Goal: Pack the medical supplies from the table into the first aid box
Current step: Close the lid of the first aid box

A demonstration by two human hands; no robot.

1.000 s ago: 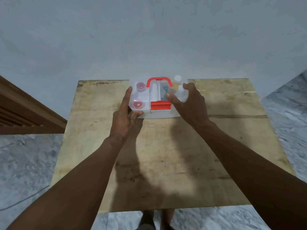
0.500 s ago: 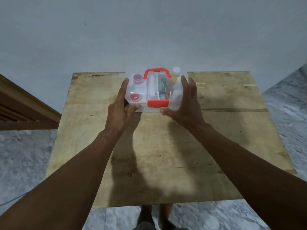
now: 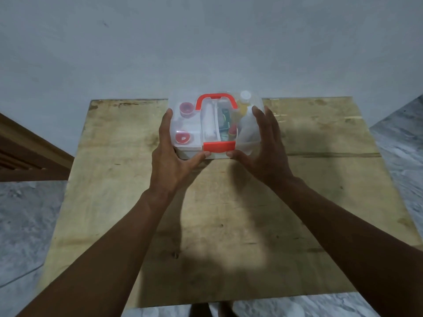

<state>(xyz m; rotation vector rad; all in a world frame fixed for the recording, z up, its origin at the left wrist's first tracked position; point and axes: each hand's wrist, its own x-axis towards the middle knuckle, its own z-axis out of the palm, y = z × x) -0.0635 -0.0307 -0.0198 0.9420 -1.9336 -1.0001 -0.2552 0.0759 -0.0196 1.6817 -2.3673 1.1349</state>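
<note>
The first aid box is clear plastic with a red handle and a red latch. It stands at the far edge of the wooden table with its lid down. Through the lid I see two red-capped small pots, a white tube, a green packet and a white bottle. My left hand lies along the box's left side with straight fingers, its thumb on the front edge beside the latch. My right hand mirrors it on the right side.
A grey wall rises directly behind the box. A brown wooden rail runs at the left, below table height. Grey marble floor surrounds the table on the left, right and near side.
My right hand has come off the lid's top right corner and now lies flat along the right side. The lid has settled down. Both thumbs have come to the front edge by the latch.
</note>
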